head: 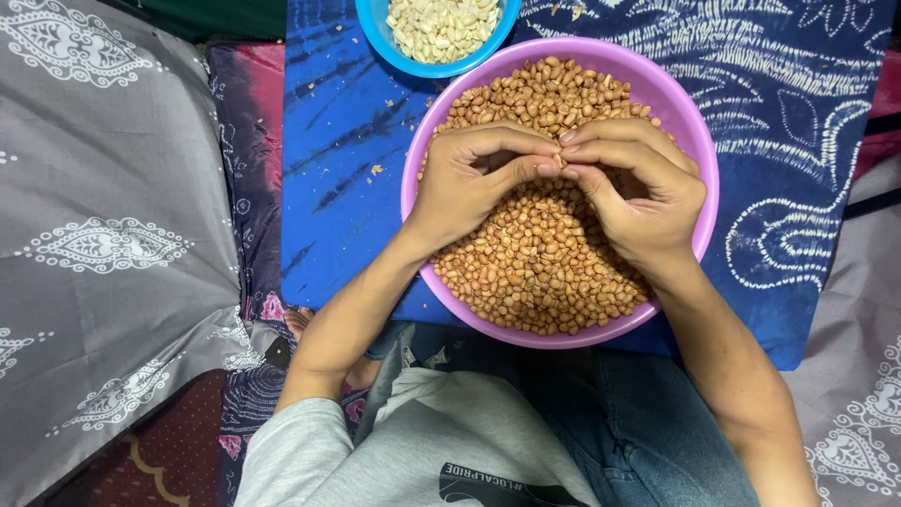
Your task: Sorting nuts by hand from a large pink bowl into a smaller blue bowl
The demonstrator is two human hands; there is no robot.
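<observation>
Head view: both hands (pixel 563 183) on one peanut (pixel 558 161), orientation indiscernible.

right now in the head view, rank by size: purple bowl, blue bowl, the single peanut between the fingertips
1. purple bowl, clearly largest
2. blue bowl, smaller, though cut off by the frame's top edge
3. peanut pinched between both hands, by far smallest

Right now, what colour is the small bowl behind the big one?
Blue; the small bowl holds pale peeled nuts. The big bowl is purple. Head view shows it.
</observation>
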